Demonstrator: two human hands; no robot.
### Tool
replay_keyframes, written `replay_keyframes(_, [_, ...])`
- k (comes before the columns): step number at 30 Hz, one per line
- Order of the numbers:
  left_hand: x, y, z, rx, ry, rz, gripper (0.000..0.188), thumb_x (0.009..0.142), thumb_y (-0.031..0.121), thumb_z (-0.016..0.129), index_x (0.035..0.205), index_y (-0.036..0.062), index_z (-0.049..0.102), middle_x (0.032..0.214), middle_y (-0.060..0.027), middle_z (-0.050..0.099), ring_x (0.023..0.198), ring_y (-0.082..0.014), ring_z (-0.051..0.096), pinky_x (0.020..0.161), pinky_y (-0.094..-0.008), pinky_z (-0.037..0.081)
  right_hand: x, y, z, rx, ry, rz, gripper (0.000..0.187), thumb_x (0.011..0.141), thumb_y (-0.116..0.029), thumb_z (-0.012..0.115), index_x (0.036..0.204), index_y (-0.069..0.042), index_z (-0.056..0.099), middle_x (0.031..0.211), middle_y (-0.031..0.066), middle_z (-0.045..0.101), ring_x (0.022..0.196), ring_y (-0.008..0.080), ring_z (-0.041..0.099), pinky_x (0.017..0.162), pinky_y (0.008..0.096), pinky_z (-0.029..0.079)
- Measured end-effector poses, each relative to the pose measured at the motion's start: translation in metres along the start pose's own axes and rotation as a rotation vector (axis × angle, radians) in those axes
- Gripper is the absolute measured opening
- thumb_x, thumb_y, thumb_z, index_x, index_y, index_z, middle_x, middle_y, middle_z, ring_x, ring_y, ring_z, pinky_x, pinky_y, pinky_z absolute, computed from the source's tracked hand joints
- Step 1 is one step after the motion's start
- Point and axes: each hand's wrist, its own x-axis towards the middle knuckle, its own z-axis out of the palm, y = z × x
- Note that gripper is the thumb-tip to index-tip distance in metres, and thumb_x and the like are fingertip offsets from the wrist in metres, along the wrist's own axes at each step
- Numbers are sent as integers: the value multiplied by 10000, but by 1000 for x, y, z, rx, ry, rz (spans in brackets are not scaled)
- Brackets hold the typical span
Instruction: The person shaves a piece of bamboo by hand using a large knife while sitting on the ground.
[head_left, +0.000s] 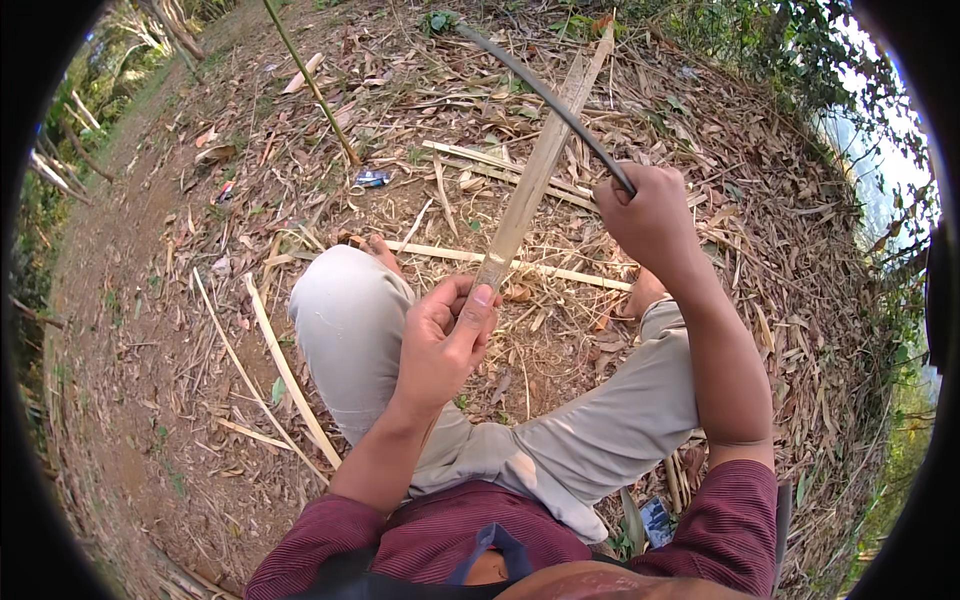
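Observation:
My left hand [445, 330] pinches the near end of a long flat bamboo strip [532, 185], thumb on top. The strip slants up and away to the right, and its far end looks split in two. My right hand [650, 215] is closed around the near end of a long, dark, slightly curved machete [540, 90]; the fingers hide its handle. Seen nearly edge-on, the blade points to the far left and crosses over the strip's far half. Whether blade and strip touch, I cannot tell.
Cut bamboo strips lie beyond my knees [510, 172], between my feet [570, 273] and by my left leg [285, 365]. Dry leaves and pale shavings cover the soil. A thin green stem [315, 85] stands at the far left, near a blue packet [372, 178].

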Motion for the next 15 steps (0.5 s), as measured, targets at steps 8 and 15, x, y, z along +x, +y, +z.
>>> replay_keyframes(8, [-6, -8, 2, 97, 42, 35, 203, 1025, 218, 551, 991, 19, 572, 645, 41, 488, 505, -10, 375, 431, -192, 252, -27, -18, 33, -185, -119, -462, 50, 721, -83, 630, 737, -37, 640, 728, 142, 671, 643, 323, 687, 584, 435, 558])
replay_keyframes(15, [-12, -7, -5, 103, 26, 12, 232, 1023, 245, 555, 938, 29, 550, 665, 43, 471, 485, 10, 330, 402, -158, 232, 48, 49, -14, -221, 91, 72, 224, 880, -200, 593, 782, -26, 695, 730, 148, 682, 632, 295, 668, 666, 443, 552])
